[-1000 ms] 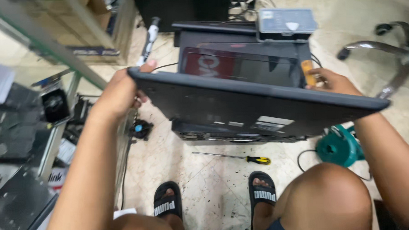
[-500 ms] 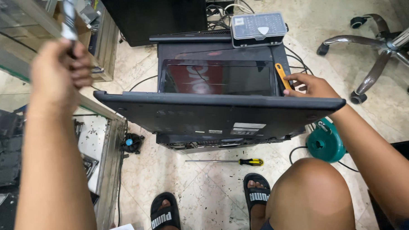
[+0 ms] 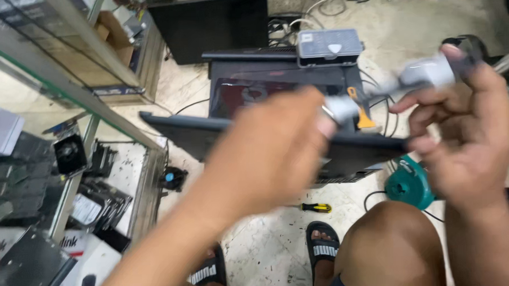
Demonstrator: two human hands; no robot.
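Both my hands are raised in front of the camera and blurred by motion. My left hand (image 3: 266, 154) grips one end of a white and grey tool (image 3: 427, 72), near its grey tip. My right hand (image 3: 463, 141) pinches the white end of the same tool between thumb and fingers. Below the hands a dark open laptop (image 3: 175, 134) lies across my lap, its far part hidden behind the hands. An orange pry tool (image 3: 363, 119) shows just behind the laptop's edge.
A second dark laptop (image 3: 264, 86) sits on the floor with a clear plastic box (image 3: 327, 47) on it. A teal blower (image 3: 411, 180) and a yellow-black screwdriver (image 3: 316, 207) lie by my feet. A glass display shelf (image 3: 66, 87) stands left, a black monitor (image 3: 211, 26) behind.
My left hand came down from the shelf with the tool and met my right hand, which left the laptop's right edge. The laptop now rests on my lap unheld.
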